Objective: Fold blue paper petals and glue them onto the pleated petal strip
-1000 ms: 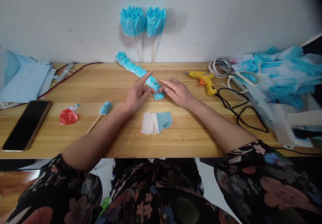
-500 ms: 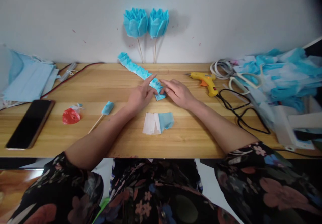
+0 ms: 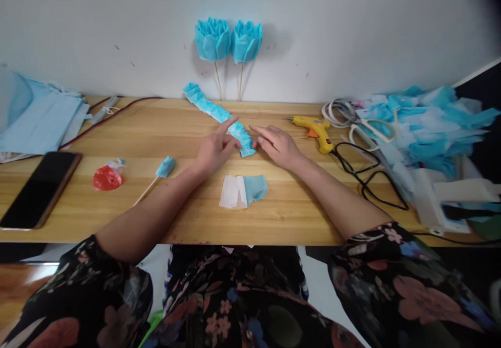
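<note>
A pleated strip of blue non-woven fabric [image 3: 212,110] lies slantwise on the wooden table [image 3: 297,207]. My left hand [image 3: 214,150] is at the strip's near left edge, its index finger stretched out across it and the thumb at its lower end. On the other side, my right hand [image 3: 279,147] has its index finger extended beside the strip's right edge, the other fingers partly curled. Neither hand grips anything. Closer to me lies a white and blue fabric piece [image 3: 242,191]. A stick with a blue fabric roll [image 3: 165,167] rests left of my left forearm.
Two blue fabric flowers [image 3: 213,40] on sticks lean against the wall. On the right are a yellow glue gun [image 3: 313,126], its black cable, scissors [image 3: 378,128] and a heap of blue-white scraps [image 3: 422,123]. A phone [image 3: 39,191], red wrapper [image 3: 107,178] and face masks [image 3: 43,121] lie left.
The view has turned a little to the right. Both hands stay about the strip in nearly the same pose, and its near end has straightened slightly.
</note>
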Motion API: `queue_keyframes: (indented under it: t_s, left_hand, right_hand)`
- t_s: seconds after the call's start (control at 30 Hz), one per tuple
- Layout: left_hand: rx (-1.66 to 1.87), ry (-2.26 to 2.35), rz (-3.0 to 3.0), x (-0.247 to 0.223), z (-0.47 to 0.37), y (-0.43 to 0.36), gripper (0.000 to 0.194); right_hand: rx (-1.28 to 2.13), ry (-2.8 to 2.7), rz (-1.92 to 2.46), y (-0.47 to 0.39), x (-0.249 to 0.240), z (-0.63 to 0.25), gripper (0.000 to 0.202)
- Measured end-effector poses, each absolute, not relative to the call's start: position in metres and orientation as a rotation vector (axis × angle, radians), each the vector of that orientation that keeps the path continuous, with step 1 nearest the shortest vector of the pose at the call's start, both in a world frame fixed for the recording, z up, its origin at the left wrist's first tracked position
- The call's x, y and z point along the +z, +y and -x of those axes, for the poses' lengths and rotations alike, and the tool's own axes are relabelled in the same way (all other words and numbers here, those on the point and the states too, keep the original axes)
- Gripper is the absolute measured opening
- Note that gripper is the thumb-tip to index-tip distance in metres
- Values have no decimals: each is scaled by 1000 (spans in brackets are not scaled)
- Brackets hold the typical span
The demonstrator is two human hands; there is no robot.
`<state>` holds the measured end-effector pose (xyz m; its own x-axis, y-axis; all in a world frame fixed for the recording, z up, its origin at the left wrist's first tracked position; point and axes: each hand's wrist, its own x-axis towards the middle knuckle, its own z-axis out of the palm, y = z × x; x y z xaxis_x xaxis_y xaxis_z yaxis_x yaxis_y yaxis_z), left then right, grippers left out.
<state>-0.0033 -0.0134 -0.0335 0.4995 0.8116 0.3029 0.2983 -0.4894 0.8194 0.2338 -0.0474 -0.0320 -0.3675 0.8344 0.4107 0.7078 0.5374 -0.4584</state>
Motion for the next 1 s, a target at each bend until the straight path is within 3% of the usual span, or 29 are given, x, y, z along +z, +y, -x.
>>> queue_keyframes:
  t_s: [1.0]
  left_hand:
    - [806, 923, -2092, -27, 6, -18, 56]
  right_hand:
    - [249, -2188, 1003, -61, -18, -230, 35]
